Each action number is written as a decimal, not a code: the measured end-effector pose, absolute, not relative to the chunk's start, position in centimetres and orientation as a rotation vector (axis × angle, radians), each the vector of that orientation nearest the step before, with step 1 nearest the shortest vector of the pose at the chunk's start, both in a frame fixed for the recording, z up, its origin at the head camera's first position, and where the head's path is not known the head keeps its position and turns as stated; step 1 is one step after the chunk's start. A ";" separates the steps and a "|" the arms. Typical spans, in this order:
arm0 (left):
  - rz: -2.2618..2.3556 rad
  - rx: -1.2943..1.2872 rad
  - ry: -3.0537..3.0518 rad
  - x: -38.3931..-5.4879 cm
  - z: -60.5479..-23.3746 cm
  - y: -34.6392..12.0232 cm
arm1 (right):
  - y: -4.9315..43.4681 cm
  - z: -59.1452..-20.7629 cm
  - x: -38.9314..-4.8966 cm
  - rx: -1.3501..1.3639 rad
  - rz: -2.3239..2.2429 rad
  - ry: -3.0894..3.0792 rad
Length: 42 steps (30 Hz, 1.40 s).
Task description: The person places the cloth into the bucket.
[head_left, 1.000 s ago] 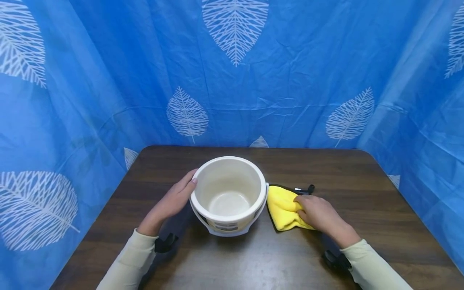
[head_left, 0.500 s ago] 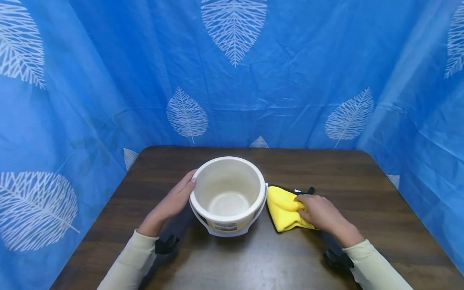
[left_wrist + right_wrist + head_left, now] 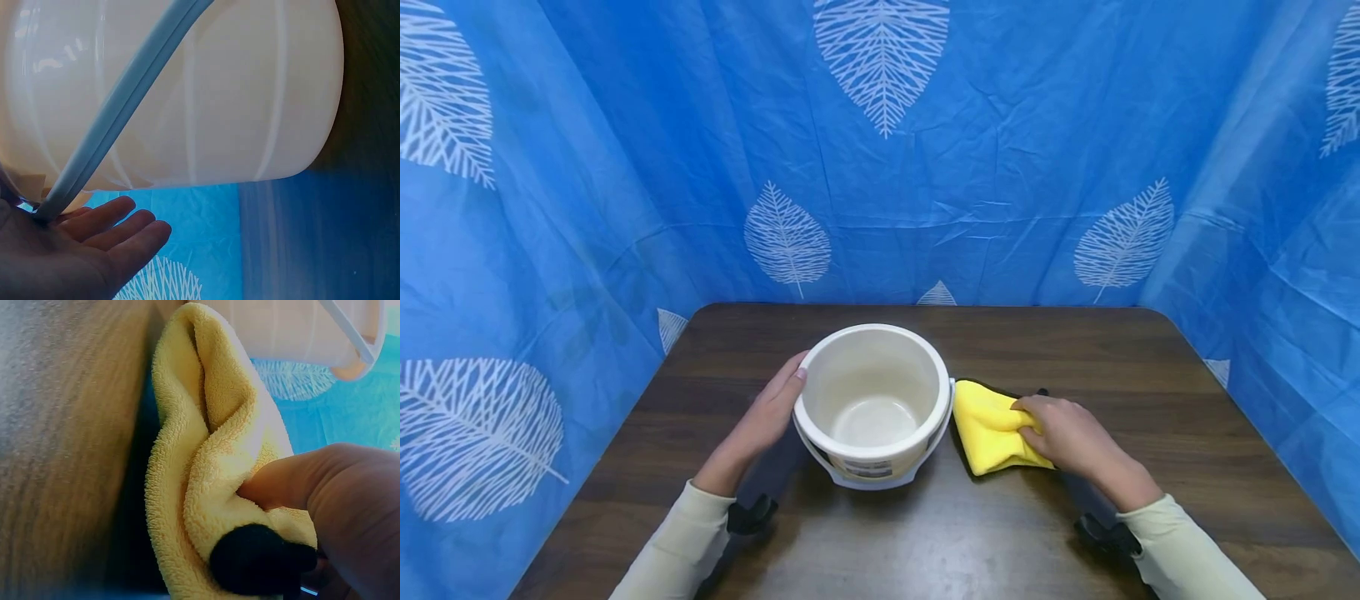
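Observation:
A cream-white bucket (image 3: pixel 871 450) stands upright on the table, its pale handle (image 3: pixel 119 112) hanging down around the outside. My left hand (image 3: pixel 769 408) rests against the bucket's left side near the rim, thumb by the rim. Straight fingers (image 3: pixel 134 240) show in the left wrist view; the thumb is hidden there. To the bucket's right lies a folded yellow cloth (image 3: pixel 992 429) with dark edging. My right hand (image 3: pixel 1075 442) pinches it at its right side. A black rounded piece (image 3: pixel 250 559) sits at the cloth beside the thumb; its kind is unclear.
The dark brown wooden table (image 3: pixel 880 550) carries the bucket and cloth. Blue curtains (image 3: pixel 1000 167) with white leaf prints hang behind the table and on both sides. Black bands (image 3: pixel 752 515) are worn at both wrists.
My right hand has shifted slightly right, drawing the cloth's right side a little with it. The black piece behind it is now mostly hidden in the head view. The bucket has stayed put.

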State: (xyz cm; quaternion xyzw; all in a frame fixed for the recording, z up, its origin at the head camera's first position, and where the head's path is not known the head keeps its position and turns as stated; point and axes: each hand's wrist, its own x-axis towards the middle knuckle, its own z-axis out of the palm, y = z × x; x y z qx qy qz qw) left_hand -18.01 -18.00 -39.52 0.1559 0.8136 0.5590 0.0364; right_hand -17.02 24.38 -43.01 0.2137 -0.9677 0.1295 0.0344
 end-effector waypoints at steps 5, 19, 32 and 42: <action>1.722 0.438 2.493 -17.9 -39.5 -17.9 | 24.4 -42.7 -16.9 0.647 0.397 -2.950; 1.723 0.425 2.493 -17.9 -39.6 -17.8 | 24.7 -41.3 -16.8 0.598 0.444 -2.931; 1.763 0.471 2.493 -17.9 -39.9 -17.6 | 25.0 -39.7 -16.4 0.625 0.454 -2.862; 1.780 0.457 2.486 -17.7 -39.8 -17.4 | 25.3 -38.3 -16.3 0.610 0.478 -2.828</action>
